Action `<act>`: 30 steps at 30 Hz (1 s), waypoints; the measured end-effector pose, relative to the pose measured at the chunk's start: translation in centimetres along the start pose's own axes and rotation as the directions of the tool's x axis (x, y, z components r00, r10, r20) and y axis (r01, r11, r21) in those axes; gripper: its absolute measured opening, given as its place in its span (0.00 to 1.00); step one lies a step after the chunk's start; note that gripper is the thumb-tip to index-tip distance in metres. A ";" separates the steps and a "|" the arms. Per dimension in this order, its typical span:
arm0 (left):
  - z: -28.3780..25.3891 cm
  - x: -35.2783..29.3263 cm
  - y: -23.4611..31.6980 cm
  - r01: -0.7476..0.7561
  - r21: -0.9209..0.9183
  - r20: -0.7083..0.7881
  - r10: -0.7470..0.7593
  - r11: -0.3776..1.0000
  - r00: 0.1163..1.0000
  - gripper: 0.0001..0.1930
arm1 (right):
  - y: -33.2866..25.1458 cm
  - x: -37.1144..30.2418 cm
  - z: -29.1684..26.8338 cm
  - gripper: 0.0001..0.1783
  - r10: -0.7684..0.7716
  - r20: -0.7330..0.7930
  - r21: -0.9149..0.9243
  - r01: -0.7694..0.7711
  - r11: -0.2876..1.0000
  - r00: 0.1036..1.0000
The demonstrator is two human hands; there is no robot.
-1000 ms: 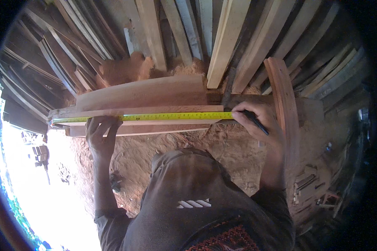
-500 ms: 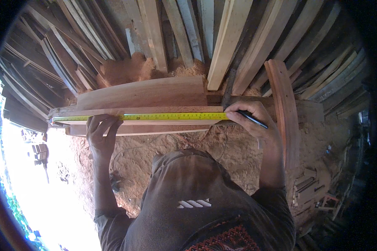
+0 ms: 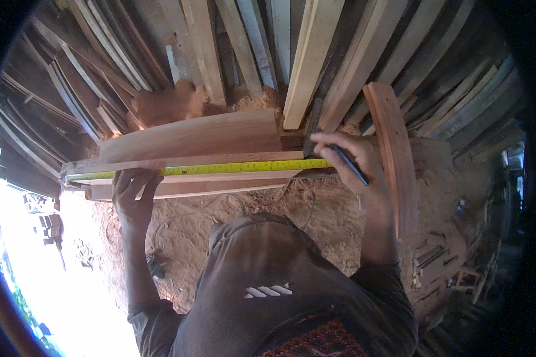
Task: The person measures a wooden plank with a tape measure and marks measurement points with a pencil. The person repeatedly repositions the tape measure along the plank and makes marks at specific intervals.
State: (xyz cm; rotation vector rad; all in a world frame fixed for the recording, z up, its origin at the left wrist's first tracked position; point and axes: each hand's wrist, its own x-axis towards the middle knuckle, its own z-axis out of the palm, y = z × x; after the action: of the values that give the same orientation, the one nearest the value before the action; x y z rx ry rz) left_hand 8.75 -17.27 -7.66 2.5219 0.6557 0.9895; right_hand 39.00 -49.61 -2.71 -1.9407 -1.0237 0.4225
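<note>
One left hand [image 3: 136, 191] pinches one long, flat yellow measuring tape [image 3: 238, 168], stretched past its fingers to one right hand [image 3: 358, 159] gripping one slim black pen [image 3: 352, 167].

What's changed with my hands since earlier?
The fingertips of your right hand have moved away from you, beyond the far edge of the yellow tape; whether they let go is unclear. That hand still holds the pen, and your left hand stays on the tape.
</note>
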 end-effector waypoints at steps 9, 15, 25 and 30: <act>-0.1 0.2 -0.2 -0.061 0.030 -0.005 0.061 0.998 0.998 0.10 | -0.4 0.4 1.9 0.10 -0.046 -0.052 0.238 0.057 0.970 0.998; -0.2 0.0 -0.2 -0.019 0.017 -0.003 0.019 1.000 1.000 0.11 | 0.4 0.6 2.5 0.09 -0.075 -0.072 0.162 0.086 0.983 0.995; -0.1 0.2 -0.2 -0.091 0.056 -0.002 0.092 0.994 0.996 0.10 | 0.0 0.6 2.1 0.08 -0.107 -0.049 0.078 0.110 0.991 0.993; -0.1 0.3 0.2 -0.111 0.053 -0.011 0.112 0.992 0.994 0.10 | 0.3 0.8 2.2 0.10 -0.186 -0.047 0.038 0.188 0.981 0.981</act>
State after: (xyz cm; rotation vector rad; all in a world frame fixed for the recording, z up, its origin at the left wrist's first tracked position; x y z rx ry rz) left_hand 8.92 -17.20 -7.30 2.6238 0.5569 1.0421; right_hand 38.25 -47.90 -4.07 -1.7892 -1.1482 0.2925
